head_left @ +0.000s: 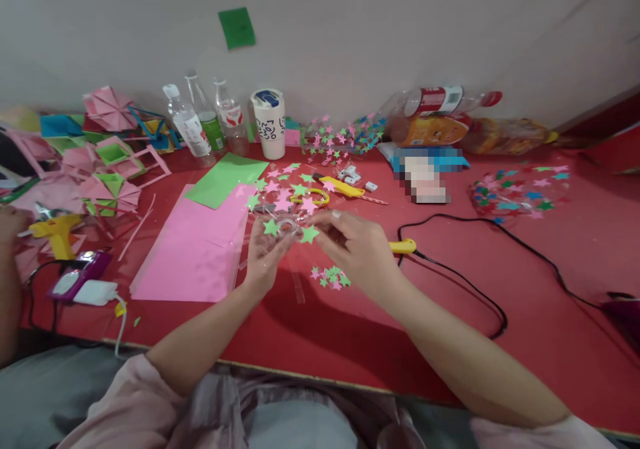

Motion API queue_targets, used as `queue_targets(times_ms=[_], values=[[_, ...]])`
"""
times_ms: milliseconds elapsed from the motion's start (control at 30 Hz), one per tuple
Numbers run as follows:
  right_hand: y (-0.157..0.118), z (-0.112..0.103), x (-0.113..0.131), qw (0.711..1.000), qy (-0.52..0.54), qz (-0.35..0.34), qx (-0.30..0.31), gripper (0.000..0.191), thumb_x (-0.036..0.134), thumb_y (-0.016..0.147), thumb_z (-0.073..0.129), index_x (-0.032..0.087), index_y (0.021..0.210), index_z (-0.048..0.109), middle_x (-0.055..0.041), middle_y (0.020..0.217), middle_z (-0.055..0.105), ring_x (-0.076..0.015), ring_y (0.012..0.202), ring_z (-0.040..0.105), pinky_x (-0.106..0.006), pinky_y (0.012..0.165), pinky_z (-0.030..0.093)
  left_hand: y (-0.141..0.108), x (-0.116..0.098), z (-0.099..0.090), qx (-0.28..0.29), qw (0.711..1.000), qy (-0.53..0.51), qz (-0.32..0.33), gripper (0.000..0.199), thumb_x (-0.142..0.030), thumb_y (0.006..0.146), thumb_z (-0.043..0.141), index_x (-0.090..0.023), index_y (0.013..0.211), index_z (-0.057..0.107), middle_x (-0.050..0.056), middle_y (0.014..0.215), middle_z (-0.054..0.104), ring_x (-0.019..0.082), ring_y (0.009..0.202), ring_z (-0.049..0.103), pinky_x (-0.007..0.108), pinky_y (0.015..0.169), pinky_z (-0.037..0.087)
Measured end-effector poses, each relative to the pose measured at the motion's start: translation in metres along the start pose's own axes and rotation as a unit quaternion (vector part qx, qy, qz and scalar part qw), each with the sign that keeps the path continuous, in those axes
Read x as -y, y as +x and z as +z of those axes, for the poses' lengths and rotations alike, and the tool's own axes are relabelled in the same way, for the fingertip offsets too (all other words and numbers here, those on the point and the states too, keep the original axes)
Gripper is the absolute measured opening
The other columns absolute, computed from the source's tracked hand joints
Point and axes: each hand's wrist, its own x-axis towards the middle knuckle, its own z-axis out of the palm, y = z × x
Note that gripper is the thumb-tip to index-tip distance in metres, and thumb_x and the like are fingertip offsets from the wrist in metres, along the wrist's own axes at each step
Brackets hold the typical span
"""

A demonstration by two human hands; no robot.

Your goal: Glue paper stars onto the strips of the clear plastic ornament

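A clear plastic bottle (289, 224) dotted with pink and green paper stars is held above the red table. Its neck ring faces me. My left hand (265, 252) wraps around its left side, with the thumb along the near edge. My right hand (357, 245) is at the other side, fingers closed, its fingertips at a green paper star (309, 234). Whether that star is fixed to the bottle I cannot tell. Just below lies a small pile of loose pink and green stars (331, 277). Behind the bottle are yellow-handled scissors (320, 197) and a yellow box cutter (343, 186).
Pink sheets (185, 255) and a green sheet (227, 179) lie left. Beyond stand bottles (231, 119) and a white tumbler (270, 125). A yellow glue gun (403, 246) trails a black cord rightward. Star-covered bottles (520, 192) lie right. Another person's arm (9, 275) is at far left.
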Motion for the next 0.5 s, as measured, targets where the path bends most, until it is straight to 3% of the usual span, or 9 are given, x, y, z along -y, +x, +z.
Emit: queue_targets(times_ms=[300,500], values=[[0.008,-0.002,-0.005,0.990,0.116,0.073,0.020,0.013,0.024,0.083,0.051,0.018,0.084,0.062,0.0026,0.065,0.061,-0.0083,0.056,0.052,-0.020,0.052,0.037,0.005,0.001,-0.001,-0.021,0.999,-0.009,-0.028,0.048,-0.027,0.059,0.082,-0.027,0.097,0.055,-0.001,0.093,0.065,0.016,0.081,0.067,0.039,0.082,0.054],[0.009,0.001,-0.011,0.984,0.136,0.108,0.041,0.013,0.025,0.082,0.053,0.019,0.088,0.062,0.0026,0.068,0.062,-0.0076,0.056,0.052,-0.021,0.053,0.038,0.006,0.001,-0.001,-0.017,0.999,0.004,-0.043,0.039,-0.027,0.060,0.081,-0.025,0.091,0.057,0.000,0.093,0.064,0.016,0.082,0.066,0.037,0.082,0.054]])
